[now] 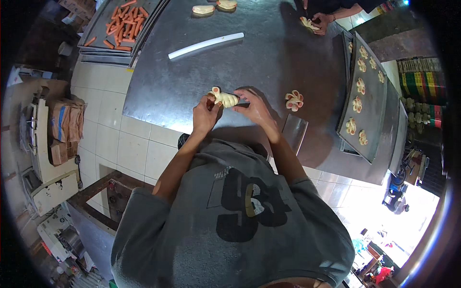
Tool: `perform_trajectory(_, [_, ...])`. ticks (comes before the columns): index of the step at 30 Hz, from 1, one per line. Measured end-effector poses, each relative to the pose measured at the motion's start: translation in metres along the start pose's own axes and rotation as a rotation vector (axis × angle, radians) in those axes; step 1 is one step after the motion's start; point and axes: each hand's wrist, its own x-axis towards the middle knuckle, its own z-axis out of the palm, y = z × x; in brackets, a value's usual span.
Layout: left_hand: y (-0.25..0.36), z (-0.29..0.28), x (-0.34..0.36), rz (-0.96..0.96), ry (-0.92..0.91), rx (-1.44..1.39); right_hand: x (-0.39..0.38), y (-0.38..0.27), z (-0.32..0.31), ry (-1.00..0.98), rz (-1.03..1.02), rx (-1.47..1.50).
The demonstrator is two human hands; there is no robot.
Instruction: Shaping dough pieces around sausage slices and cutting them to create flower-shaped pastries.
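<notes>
A pale sausage-filled dough piece (229, 100), cut into segments with a pinkish sausage slice showing at its left end, is between my two hands near the table's front edge. My left hand (205, 115) pinches its left end with thumb and fingers. Around its right end curve the thumb and forefinger of my right hand (254, 109). To the right, a flower-shaped sausage dough piece (294, 101) lies on the dark metal table (201, 77). Farther off is a white curved tube (206, 45).
Stacked trays with loose sausages (126, 24) stand at the far left. On the right, a tilted baking tray (355, 81) bears several shaped dough pieces. Two dough pieces (203, 9) lie at the far edge. At the far right, another person's hand (322, 23) handles dough.
</notes>
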Motion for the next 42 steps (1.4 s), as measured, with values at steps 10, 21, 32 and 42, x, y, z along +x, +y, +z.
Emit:
perform_trajectory(10, [0.0, -0.012, -0.006, -0.055, -0.013, -0.018, -0.002, 0.011, 0.007, 0.04, -0.094, 0.014])
perform_trajectory(21, [-0.011, -0.007, 0.012, -0.102, 0.09, -0.051, 0.002, 0.016, 0.01, 0.073, -0.051, -0.031])
perform_trajectory(32, [-0.003, -0.009, 0.008, -0.066, 0.126, -0.052, 0.011, -0.01, 0.035, 0.159, -0.166, -0.253])
perform_trajectory(42, [-0.004, -0.007, 0.011, 0.013, 0.093, -0.075, 0.006, -0.015, 0.024, 0.14, -0.101, -0.193])
